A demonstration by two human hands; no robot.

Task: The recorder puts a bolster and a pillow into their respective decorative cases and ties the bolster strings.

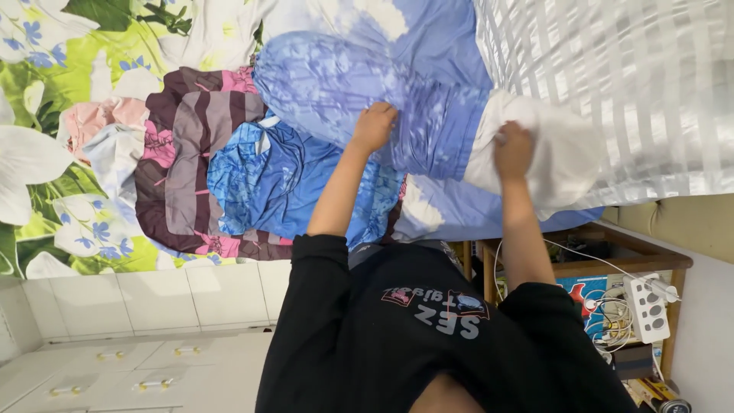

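A person in a black shirt (428, 336) works a white pillow (558, 160) at the open end of a blue pillowcase (344, 88) on a bed. The left hand (374, 127) is fisted on the pillowcase's bunched cloth; the right hand (513, 150), fingers curled, grips the pillow where it meets the case. The pillow lies against a white striped quilt (627, 84). Beside the case sit a blue garment (267, 176) and a striped maroon cloth (183, 160) on a floral sheet (53, 138). A power strip (648, 307) rests on a wooden shelf (612, 264).
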